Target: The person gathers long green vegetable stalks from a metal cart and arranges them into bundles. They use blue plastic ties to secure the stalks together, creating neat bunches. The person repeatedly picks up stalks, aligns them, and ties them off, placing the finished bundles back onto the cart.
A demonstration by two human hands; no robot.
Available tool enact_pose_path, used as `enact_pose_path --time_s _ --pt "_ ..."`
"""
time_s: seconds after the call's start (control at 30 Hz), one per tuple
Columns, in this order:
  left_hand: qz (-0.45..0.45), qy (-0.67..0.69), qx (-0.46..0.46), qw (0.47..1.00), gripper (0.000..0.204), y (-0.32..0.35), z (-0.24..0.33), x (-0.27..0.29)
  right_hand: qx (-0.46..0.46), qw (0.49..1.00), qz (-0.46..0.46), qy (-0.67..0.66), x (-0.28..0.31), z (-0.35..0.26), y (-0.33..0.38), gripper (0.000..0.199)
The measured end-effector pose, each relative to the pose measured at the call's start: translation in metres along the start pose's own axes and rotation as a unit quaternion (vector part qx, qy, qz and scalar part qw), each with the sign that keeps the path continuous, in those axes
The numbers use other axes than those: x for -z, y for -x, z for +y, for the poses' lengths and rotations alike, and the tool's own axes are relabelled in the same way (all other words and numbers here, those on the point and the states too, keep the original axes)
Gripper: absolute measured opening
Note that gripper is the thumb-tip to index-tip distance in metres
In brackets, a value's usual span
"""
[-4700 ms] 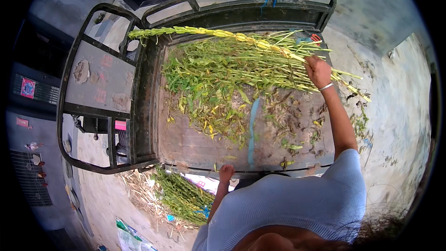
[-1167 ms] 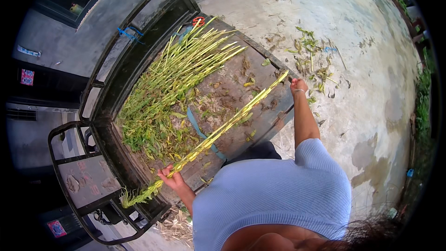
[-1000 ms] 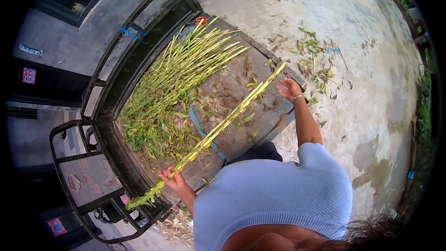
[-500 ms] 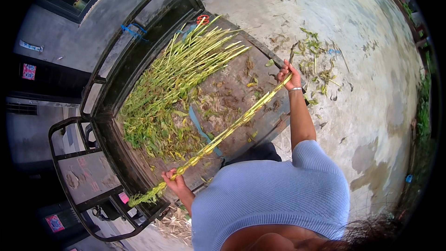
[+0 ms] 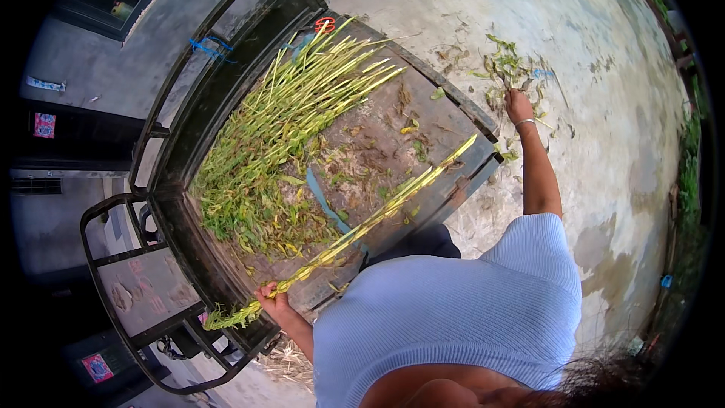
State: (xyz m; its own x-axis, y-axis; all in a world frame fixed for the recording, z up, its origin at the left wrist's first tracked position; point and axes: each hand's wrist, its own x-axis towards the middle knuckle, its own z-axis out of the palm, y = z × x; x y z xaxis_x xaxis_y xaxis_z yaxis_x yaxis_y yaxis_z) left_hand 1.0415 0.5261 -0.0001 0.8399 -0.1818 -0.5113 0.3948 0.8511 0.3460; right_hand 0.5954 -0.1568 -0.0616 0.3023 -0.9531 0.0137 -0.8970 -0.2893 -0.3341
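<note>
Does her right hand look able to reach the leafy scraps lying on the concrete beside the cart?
Probably yes: the right hand is stretched out just beside the leafy scraps on the concrete ground, with nothing between them.

Left hand [image 5: 273, 304] around a long green-yellow plant stalk [image 5: 362, 223] across a rusty metal cart bed [image 5: 423, 117], right hand [image 5: 519, 106] clear of it, over scattered leaves [image 5: 502, 68].

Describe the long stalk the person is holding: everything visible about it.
The long stalk is a thin, yellow-green plant stem studded with small pods or leaves along its length, ending in a leafier green tuft at the lower left. It lies diagonally across the cart bed, its upper tip near the cart's right edge. The left hand grips it close to the tufted end. The right hand is off it, stretched out over the ground beyond the cart.
</note>
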Motion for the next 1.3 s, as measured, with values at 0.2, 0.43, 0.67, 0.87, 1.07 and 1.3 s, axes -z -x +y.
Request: enact_pose_path --time_s 0.2,0.43,0.67,0.87,1.07,1.3 --pt "-0.057 -0.574 -0.178 0.797 0.019 0.085 -0.081 -0.084 -0.076 0.978 -0.148 0.130 0.037 -0.035 0.059 0.094" --pt "-0.068 -0.670 -0.223 0.705 0.008 0.097 -0.104 -0.079 -0.046 0.697 -0.365 -0.616 -0.044 -0.145 0.109 0.036" --pt "0.072 0.030 -0.043 0.996 0.027 -0.005 -0.048 0.006 0.006 0.752 -0.415 -0.512 -0.042 -0.159 0.095 0.020" --pt "-0.035 0.009 -0.086 0.996 0.017 -0.003 -0.041 0.006 -0.021 0.997 -0.017 -0.068 -0.060 -0.050 0.053 0.019" --pt "-0.063 0.004 -0.109 0.992 0.014 0.005 -0.042 -0.003 0.098 0.990 0.098 -0.007 0.040 -0.113 0.059 0.058" --pt "-0.063 0.001 -0.112 0.992 0.014 0.006 -0.045 -0.013 0.374 0.919 -0.110 -0.057 -0.004 -0.192 0.054 0.017"
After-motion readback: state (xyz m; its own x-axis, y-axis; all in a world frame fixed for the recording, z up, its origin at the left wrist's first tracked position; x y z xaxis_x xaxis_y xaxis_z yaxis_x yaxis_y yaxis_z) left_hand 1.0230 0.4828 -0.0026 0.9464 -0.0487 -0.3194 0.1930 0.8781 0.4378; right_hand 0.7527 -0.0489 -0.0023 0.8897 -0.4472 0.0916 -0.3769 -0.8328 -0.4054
